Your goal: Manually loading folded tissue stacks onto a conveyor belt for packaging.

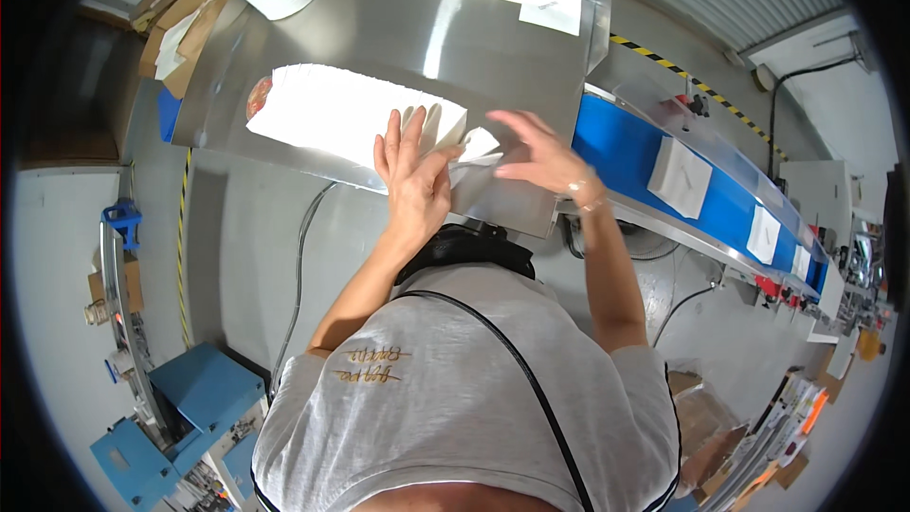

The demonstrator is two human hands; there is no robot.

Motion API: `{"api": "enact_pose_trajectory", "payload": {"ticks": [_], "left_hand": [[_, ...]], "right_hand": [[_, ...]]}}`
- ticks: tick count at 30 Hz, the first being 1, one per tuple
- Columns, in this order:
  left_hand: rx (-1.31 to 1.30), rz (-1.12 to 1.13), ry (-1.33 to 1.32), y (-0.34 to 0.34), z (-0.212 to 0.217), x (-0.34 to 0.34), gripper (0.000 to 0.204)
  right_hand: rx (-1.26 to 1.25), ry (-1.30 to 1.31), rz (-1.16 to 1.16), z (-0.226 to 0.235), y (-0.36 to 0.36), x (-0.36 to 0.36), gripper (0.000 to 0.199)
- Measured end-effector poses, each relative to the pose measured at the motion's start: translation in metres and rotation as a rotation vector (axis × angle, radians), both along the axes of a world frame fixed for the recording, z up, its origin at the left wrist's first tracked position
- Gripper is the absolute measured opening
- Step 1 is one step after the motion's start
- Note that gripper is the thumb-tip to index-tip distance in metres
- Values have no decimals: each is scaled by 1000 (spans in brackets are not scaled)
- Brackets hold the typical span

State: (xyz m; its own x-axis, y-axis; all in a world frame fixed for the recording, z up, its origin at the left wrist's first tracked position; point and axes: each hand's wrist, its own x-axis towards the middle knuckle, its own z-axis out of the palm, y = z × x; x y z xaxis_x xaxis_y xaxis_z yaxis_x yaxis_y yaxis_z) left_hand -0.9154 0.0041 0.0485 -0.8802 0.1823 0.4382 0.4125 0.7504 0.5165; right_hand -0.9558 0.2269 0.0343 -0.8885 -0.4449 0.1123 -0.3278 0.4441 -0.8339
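In the middle of the frame, on the steel table (379,24), lies a long row of white paper (327,114), with something reddish (257,97) at its left end. The left hand (415,171) rests on the row's right end, fingers extended and partly spread, its thumb reaching toward a loose white piece (480,144). The right hand (552,159), slightly blurred, is spread just right of that piece, thumb well away from the fingers; it seems to hold nothing.

The paper looks thin and light, soft enough to crease and easily bent at the corners; a single piece should weigh almost nothing but may slide on the smooth steel or cling to its neighbours. A light pinch near an edge at the row's right end seems the best hold, with a flat palm steadying the rest; squeezing hard would probably crumple it.
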Motion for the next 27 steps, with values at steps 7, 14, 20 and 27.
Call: {"api": "enact_pose_trajectory", "payload": {"ticks": [7, 14, 20, 27], "left_hand": [[-3, 108, -20, -14, -2, -4, 40], [-36, 107, 84, -19, -11, -8, 34], [-46, 69, 126, -22, -14, -9, 37], [-127, 0, 77, -24, 2, -7, 26]], "right_hand": [[-398, -438, -306, -28, 9, 6, 36], [347, -191, -1139, -82, 162, 22, 51], [631, 310, -859, -35, 111, 20, 56], [-42, -120, -19, 8, -21, -16, 52]]}}
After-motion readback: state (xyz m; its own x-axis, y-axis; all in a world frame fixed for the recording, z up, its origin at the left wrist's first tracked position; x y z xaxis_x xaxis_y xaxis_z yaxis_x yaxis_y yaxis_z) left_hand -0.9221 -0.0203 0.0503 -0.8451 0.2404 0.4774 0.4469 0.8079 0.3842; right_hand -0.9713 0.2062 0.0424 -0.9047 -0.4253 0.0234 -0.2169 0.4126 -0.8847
